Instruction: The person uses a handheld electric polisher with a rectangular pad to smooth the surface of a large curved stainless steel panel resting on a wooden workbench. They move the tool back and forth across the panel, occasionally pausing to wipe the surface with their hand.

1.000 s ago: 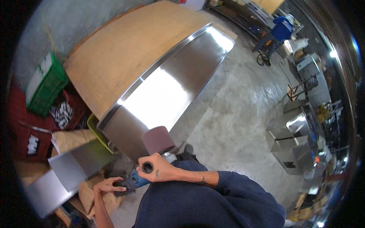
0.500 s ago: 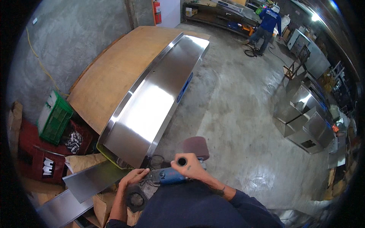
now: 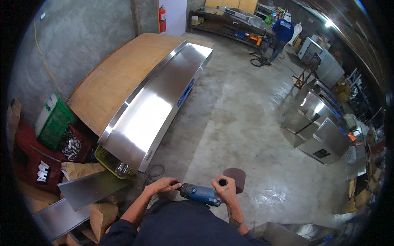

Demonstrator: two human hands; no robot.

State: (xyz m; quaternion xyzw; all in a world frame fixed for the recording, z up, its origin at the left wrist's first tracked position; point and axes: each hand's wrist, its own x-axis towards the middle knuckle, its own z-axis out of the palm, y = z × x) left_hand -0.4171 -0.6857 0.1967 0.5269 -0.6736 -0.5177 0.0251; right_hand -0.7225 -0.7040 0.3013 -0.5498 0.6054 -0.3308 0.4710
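A blue drum sander [image 3: 201, 193] with a brown abrasive drum [image 3: 236, 180] is held level in front of my waist. My right hand [image 3: 225, 189] wraps round its upright tubular handle, close to the drum. At the opposite end, my left hand [image 3: 163, 185] has its fingers bent against the dark rear of the body; its grip is partly hidden. A black cord [image 3: 154, 172] loops on the floor beyond my left hand. Ahead to the left lies a long, shiny stainless steel panel [image 3: 154, 106] with raised edges, apart from the drum.
Brown wooden board [image 3: 111, 78] lies beside the panel. A yellow-green basket [image 3: 104, 158], green crate [image 3: 53, 123] and loose metal sheets [image 3: 88, 190] crowd my left. Steel cabinets [image 3: 324, 139] stand right, with another sheet-metal piece [image 3: 293, 234] near my right side. A person [image 3: 282, 35] works at the far bench.
My view and body have turned to the right. Both hands and the drum sander have moved right, away from the steel panel. The far person has shifted slightly.
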